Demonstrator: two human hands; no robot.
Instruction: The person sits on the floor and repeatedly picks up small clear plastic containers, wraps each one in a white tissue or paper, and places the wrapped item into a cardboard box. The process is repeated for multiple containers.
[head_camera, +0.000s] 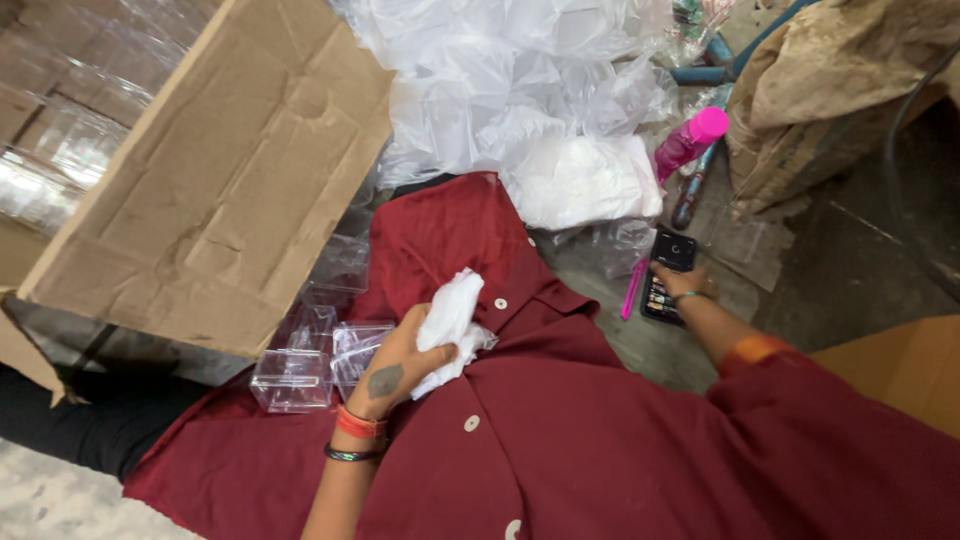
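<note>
Left hand (400, 365), low centre of frame, is closed around a crumpled white cloth (450, 325); clear plastic boxes (300, 375) lie just to its left. Right hand (685, 285), centre right, rests on a black phone (668, 270), fingers seemingly spread.

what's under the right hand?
The right hand rests on a black phone lying on the floor, a pink pen beside it. The fingers cover part of the phone's screen.

Brown cardboard box flap (225, 170) upper left; lit phone screen (660, 297) right
</note>
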